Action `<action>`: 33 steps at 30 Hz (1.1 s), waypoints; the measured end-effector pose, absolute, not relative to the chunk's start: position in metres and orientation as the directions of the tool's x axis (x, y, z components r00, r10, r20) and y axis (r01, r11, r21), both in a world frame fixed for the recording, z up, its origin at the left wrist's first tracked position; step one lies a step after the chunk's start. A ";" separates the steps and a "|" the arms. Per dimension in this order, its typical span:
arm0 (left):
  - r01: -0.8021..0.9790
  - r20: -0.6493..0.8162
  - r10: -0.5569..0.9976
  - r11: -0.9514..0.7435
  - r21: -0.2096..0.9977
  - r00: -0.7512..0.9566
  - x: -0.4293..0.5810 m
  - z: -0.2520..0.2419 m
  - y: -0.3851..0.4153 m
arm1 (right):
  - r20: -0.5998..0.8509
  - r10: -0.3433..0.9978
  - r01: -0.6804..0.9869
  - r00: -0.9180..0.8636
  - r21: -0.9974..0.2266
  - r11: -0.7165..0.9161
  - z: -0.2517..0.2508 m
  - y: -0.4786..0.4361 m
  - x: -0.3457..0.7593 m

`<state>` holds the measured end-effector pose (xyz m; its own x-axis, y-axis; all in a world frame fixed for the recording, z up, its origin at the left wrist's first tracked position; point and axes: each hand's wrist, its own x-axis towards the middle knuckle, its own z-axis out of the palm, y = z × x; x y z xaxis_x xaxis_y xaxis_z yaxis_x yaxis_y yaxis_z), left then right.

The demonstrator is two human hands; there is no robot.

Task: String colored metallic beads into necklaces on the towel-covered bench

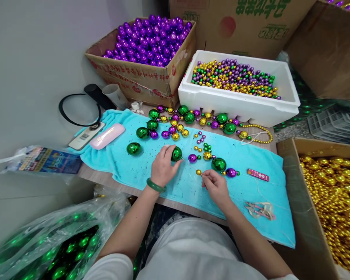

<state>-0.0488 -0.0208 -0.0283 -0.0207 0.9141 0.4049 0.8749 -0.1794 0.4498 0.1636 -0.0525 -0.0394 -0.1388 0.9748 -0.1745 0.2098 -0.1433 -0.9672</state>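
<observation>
My left hand (162, 166), with a green bangle on the wrist, grips a large shiny green ball (176, 153) on the turquoise towel (259, 217). My right hand (214, 186) pinches a thin thread or needle by a small gold bead (198, 172). Between the hands lie a purple ball (192, 158) and a gold bead (207, 156). Just beyond my right hand sit a large green ball (218, 164) and a purple ball (230, 172). A strung line of green, gold and purple balls (192, 118) runs along the towel's far edge.
A cardboard box of purple balls (151, 39) and a white foam box of small mixed beads (236, 77) stand at the back. A box of gold balls (335, 202) is at the right, a bag of green balls (61, 249) at the lower left. A pink case (107, 135), a red lighter (258, 175) and scissors (259, 210) lie on the towel.
</observation>
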 end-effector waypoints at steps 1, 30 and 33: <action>0.878 0.406 0.914 -0.178 0.445 -0.021 -0.046 -0.029 -0.022 | -0.176 0.975 0.210 -0.136 -0.967 -0.145 -0.040 -0.052 0.164; -0.059 0.144 0.985 -0.150 0.987 -0.100 -0.036 0.002 -0.030 | -0.255 0.959 -0.023 -0.119 -0.965 -0.260 -0.056 -0.038 0.174; -0.037 0.178 0.980 -0.182 0.983 -0.085 -0.034 0.006 -0.032 | -0.268 0.954 -0.035 -0.137 -0.961 -0.275 -0.057 -0.037 0.176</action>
<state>-0.0338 -0.0320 0.0064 -0.0853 0.9803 0.1780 -0.0366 -0.1816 0.9827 0.1756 -0.0370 -0.0568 -0.1372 0.9537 -0.2677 -0.0351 -0.2747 -0.9609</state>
